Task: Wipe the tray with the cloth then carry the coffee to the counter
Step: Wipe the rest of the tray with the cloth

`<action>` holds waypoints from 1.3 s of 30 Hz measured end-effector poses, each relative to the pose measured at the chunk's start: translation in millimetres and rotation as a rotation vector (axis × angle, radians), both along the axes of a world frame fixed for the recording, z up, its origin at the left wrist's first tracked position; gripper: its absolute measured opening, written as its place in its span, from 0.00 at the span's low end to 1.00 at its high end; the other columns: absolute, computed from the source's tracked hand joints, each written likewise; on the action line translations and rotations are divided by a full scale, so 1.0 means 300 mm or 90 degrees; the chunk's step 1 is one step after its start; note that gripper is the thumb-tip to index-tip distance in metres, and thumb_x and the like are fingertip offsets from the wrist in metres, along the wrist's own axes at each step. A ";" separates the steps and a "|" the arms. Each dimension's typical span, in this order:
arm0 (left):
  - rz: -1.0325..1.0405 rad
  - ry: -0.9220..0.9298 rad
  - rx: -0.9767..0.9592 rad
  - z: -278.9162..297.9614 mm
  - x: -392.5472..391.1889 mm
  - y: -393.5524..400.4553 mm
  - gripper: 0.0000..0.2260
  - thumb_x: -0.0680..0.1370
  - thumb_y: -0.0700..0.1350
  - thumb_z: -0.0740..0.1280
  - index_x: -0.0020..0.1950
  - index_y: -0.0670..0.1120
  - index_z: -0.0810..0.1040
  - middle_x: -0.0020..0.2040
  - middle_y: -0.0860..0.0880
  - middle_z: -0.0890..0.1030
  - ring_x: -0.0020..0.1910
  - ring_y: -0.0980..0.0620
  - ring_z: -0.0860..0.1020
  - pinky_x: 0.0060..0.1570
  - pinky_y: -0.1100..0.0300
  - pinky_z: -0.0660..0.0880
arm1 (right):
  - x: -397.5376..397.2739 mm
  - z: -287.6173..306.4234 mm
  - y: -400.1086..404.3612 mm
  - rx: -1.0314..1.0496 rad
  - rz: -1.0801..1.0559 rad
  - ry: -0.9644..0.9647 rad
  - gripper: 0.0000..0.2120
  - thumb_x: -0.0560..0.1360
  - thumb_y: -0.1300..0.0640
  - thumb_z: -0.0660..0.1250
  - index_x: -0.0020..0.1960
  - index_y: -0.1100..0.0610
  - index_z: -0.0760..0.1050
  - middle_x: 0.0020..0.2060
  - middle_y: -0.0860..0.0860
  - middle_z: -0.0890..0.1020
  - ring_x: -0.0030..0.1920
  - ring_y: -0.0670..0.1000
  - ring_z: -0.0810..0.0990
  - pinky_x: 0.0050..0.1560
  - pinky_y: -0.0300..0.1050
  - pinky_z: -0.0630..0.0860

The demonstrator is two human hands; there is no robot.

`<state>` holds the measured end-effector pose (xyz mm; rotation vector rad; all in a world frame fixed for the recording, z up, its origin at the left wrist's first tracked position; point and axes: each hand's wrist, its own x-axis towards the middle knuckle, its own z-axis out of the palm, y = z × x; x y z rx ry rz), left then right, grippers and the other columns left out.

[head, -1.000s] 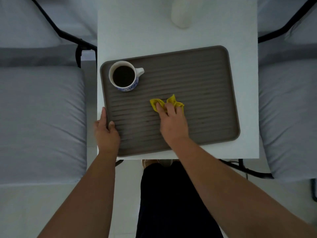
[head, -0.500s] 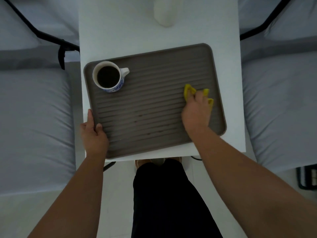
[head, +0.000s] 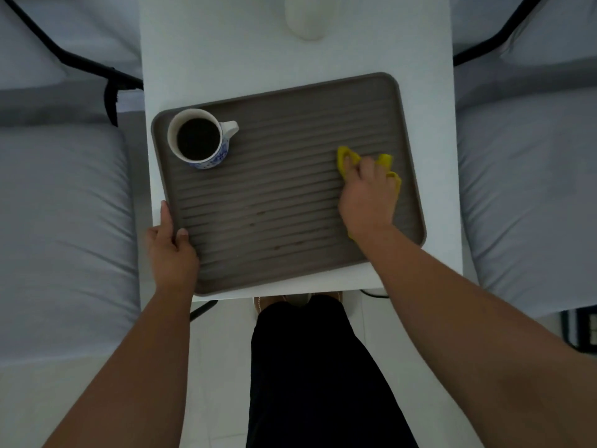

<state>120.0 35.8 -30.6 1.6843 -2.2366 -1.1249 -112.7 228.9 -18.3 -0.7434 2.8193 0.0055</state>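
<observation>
A brown ribbed tray [head: 277, 130] lies on a small white table [head: 206, 59]. In its far left corner stands a white and blue cup of black coffee [head: 198, 139], handle to the right. My right hand [head: 366, 195] presses a yellow cloth [head: 347, 158] onto the tray's right side; most of the cloth is hidden under the palm. My left hand [head: 171, 250] grips the tray's near left edge, thumb on the ribbed surface. A few small brown spots mark the ribs near the middle front.
A white rounded object [head: 307, 17] stands at the table's far edge. Grey cushioned seats with black frames flank the table on the left [head: 61, 221] and right [head: 529, 189]. My dark-clothed legs [head: 316, 367] stand at the near edge on a pale floor.
My right hand has slid the cloth from the tray's middle to its right side and stays there. My left hand keeps its hold on the tray edge. The cup has not moved.
</observation>
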 end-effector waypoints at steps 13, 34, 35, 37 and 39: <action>0.032 0.005 0.002 -0.006 -0.006 0.004 0.25 0.81 0.39 0.57 0.77 0.54 0.59 0.56 0.50 0.64 0.51 0.54 0.69 0.61 0.66 0.65 | -0.067 -0.009 0.059 -0.053 -0.220 -0.075 0.25 0.77 0.62 0.55 0.74 0.56 0.59 0.68 0.62 0.64 0.63 0.65 0.66 0.62 0.57 0.65; 0.037 0.076 0.028 -0.012 -0.001 -0.009 0.25 0.81 0.35 0.57 0.76 0.49 0.59 0.52 0.47 0.64 0.47 0.55 0.69 0.48 0.85 0.61 | 0.207 -0.025 -0.115 -0.028 0.407 0.007 0.25 0.67 0.59 0.63 0.63 0.50 0.75 0.56 0.54 0.80 0.47 0.62 0.78 0.45 0.52 0.73; 0.038 0.077 0.033 -0.009 -0.003 -0.007 0.25 0.81 0.35 0.57 0.77 0.49 0.59 0.52 0.47 0.64 0.45 0.57 0.68 0.47 0.85 0.61 | 0.170 -0.024 -0.068 -0.019 0.391 0.013 0.24 0.68 0.59 0.62 0.63 0.51 0.75 0.56 0.56 0.80 0.47 0.63 0.78 0.44 0.52 0.72; 0.037 0.082 0.038 -0.003 -0.006 -0.005 0.25 0.81 0.35 0.57 0.77 0.49 0.59 0.52 0.47 0.64 0.44 0.58 0.67 0.46 0.85 0.61 | 0.102 -0.017 0.019 -0.004 0.339 0.014 0.23 0.69 0.59 0.60 0.64 0.52 0.75 0.56 0.59 0.79 0.48 0.65 0.77 0.42 0.55 0.72; 0.039 0.082 0.038 -0.004 -0.004 -0.004 0.25 0.81 0.35 0.57 0.77 0.49 0.59 0.52 0.47 0.64 0.46 0.56 0.68 0.46 0.85 0.61 | 0.052 -0.019 0.106 -0.021 0.272 0.006 0.24 0.69 0.59 0.57 0.64 0.54 0.75 0.56 0.63 0.77 0.49 0.69 0.76 0.43 0.59 0.74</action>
